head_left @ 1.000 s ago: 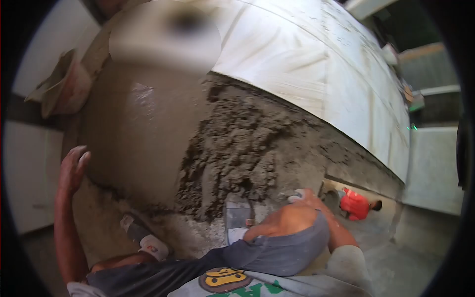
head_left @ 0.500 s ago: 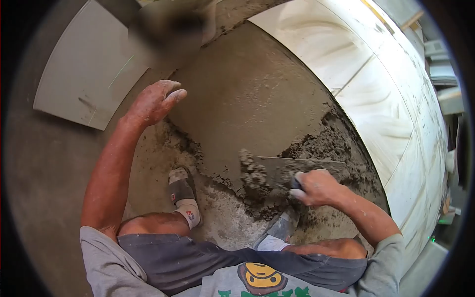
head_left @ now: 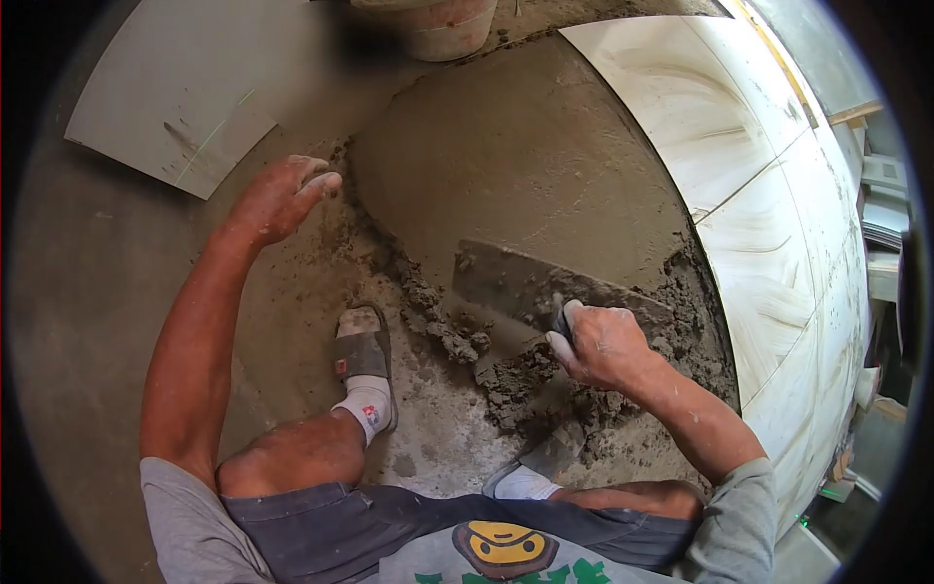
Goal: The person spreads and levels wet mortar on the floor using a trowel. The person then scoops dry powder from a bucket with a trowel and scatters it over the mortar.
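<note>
My right hand [head_left: 605,346] is closed round the handle of a long flat trowel [head_left: 525,282], whose mortar-smeared blade lies across the near part of the wet mortar. Smooth grey mortar [head_left: 506,165] spreads beyond the blade. Rough, lumpy mortar [head_left: 525,384] lies under and to the near side of my right hand, and more clumps run along the left edge. My left hand [head_left: 284,200] hangs in the air left of the mortar, fingers apart and slightly bent, holding nothing.
White tiles [head_left: 759,214] border the mortar on the right. A bucket [head_left: 452,27] stands at the far edge. A pale board [head_left: 175,88] lies at the upper left. My sandalled feet [head_left: 362,355] are at the mortar's near side. A dark blur covers part of the top.
The view has swung round from the first frame. Since half a second ago, the trowel blade has tilted and shifted slightly left. Smooth mortar shows where lumps were, and the bucket is clearer.
</note>
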The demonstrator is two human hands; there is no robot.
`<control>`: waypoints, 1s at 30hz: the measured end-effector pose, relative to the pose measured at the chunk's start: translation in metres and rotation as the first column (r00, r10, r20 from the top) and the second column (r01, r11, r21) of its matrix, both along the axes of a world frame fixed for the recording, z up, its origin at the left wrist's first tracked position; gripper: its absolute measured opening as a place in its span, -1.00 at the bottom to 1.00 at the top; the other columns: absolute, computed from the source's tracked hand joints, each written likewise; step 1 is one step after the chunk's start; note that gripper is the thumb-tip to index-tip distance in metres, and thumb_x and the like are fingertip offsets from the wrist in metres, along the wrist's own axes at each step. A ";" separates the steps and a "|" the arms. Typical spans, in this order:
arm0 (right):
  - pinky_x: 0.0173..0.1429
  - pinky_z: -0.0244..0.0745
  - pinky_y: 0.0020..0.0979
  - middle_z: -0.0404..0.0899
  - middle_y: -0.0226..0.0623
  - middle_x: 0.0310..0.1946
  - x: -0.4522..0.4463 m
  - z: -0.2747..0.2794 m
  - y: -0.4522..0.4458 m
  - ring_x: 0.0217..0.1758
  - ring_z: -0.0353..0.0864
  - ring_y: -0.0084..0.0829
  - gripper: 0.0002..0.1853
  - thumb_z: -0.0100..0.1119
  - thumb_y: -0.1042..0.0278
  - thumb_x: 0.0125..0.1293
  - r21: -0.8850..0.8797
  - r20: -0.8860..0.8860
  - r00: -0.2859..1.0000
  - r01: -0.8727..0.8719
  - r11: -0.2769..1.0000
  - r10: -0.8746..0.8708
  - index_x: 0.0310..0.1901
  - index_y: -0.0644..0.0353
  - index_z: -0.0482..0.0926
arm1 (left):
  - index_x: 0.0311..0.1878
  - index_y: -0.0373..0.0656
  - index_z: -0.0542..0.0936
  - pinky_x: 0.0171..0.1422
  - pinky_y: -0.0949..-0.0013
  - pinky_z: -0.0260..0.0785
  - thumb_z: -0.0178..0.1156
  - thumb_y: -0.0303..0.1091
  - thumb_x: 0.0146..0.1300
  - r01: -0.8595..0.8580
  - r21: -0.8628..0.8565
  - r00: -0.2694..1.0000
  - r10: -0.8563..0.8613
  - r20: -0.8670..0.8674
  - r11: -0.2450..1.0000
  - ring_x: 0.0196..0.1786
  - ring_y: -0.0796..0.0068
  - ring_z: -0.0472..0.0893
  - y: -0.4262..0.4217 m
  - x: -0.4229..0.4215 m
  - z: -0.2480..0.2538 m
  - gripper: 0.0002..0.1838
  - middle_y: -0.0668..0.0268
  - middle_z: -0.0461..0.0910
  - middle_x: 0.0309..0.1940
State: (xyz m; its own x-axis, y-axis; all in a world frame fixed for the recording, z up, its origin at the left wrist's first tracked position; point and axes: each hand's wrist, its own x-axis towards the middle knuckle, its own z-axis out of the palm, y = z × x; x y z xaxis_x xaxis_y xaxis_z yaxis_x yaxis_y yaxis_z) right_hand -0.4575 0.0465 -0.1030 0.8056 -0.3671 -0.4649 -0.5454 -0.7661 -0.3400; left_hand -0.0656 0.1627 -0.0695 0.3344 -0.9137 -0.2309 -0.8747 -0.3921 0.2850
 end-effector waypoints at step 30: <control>-0.19 0.54 0.01 0.60 0.07 -0.54 0.051 -0.089 0.006 -0.37 0.64 0.11 -0.58 0.05 0.02 0.33 0.049 0.114 0.993 -0.024 0.999 0.018 -0.28 0.34 0.48 | 0.13 -0.27 0.53 0.27 0.15 0.30 -0.02 0.13 0.39 0.025 -0.011 0.999 -0.025 -0.031 1.000 0.18 0.02 0.49 -0.011 0.005 -0.009 -0.40 0.01 0.54 0.09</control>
